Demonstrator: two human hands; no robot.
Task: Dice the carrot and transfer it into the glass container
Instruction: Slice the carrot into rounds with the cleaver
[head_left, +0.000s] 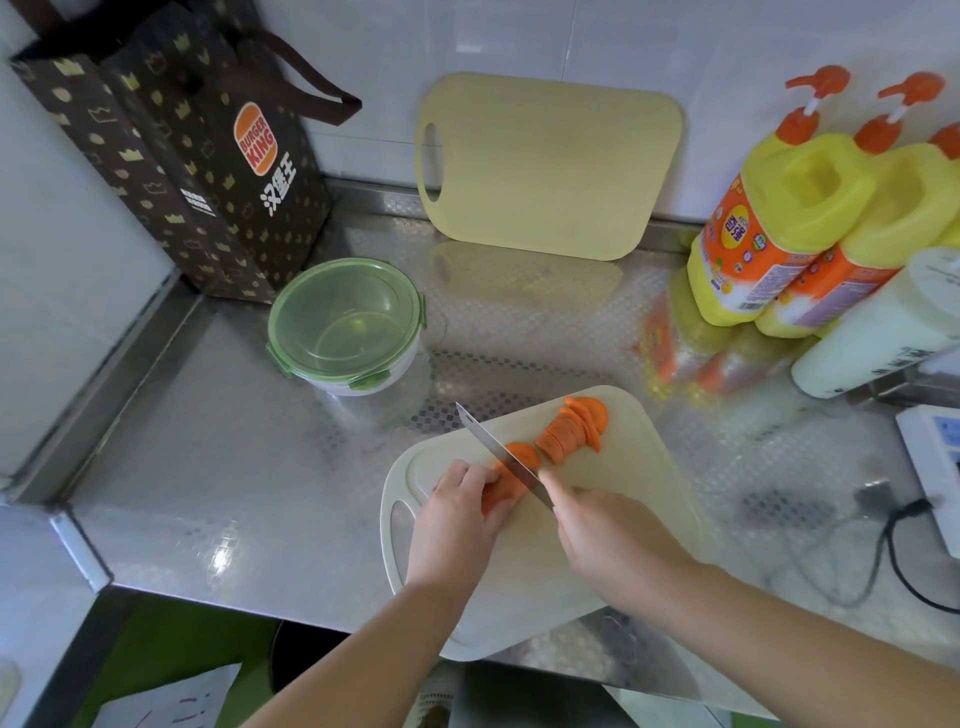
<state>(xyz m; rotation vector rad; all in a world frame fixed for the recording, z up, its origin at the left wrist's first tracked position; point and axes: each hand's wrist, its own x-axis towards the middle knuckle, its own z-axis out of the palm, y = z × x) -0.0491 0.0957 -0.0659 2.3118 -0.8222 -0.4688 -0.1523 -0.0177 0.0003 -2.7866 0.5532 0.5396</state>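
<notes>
Right hand (613, 535) grips knife (501, 454), handle hidden in fist; left hand (457, 512) holds carrot (501, 493), covering its end. Slices (569, 431) overlap on board (639, 493), count unclear.

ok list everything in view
white plastic cutting board: one, white, counter front
orange carrot piece: one, orange, on white board
carrot slices: several, orange, same board
steel knife: one, silver, across carrot piece
lidded round glass container: one, green lid, left
yellow cutting board: one, yellow, against wall
brown paper bag: one, brown, back left
yellow pump bottles: three, orange pumps, right
white bottle: one, white, right
white device: one, white, right edge
left hand: one, holding carrot piece
right hand: one, gripping knife
</notes>
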